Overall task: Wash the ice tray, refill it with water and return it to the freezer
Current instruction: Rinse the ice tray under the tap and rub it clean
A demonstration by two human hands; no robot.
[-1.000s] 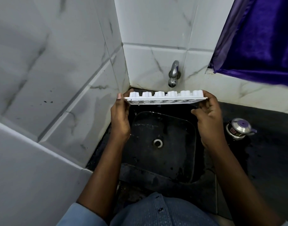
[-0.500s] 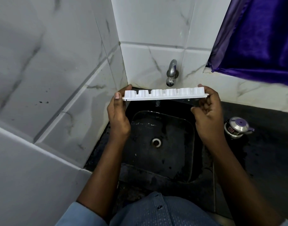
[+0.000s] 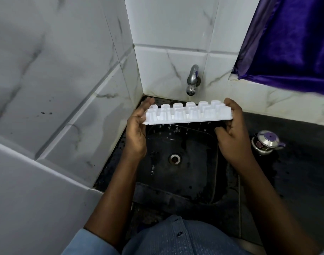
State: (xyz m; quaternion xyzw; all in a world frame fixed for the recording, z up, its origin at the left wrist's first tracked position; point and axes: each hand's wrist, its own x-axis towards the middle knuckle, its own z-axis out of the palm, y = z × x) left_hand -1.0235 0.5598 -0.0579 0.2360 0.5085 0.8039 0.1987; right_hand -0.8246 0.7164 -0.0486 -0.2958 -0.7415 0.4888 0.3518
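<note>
The white ice tray (image 3: 187,114) is held upside down over the black sink (image 3: 177,159), its cup bottoms facing up. Water drops fall from its rim into the basin. My left hand (image 3: 137,129) holds its left end, thumb on the near edge and fingers behind. My right hand (image 3: 233,131) grips its right end, thumb on top and fingers curled under. The steel tap (image 3: 192,80) sticks out of the tiled wall just above and behind the tray; no water runs from it.
A small steel vessel with a purple knob (image 3: 267,142) stands on the dark counter (image 3: 295,172) right of the sink. White marble tiles (image 3: 69,89) close in on the left and back. A purple curtain (image 3: 289,41) hangs at the upper right.
The tray has tilted so its cup bottoms face me more, and it sits a little lower. Water drips from it now.
</note>
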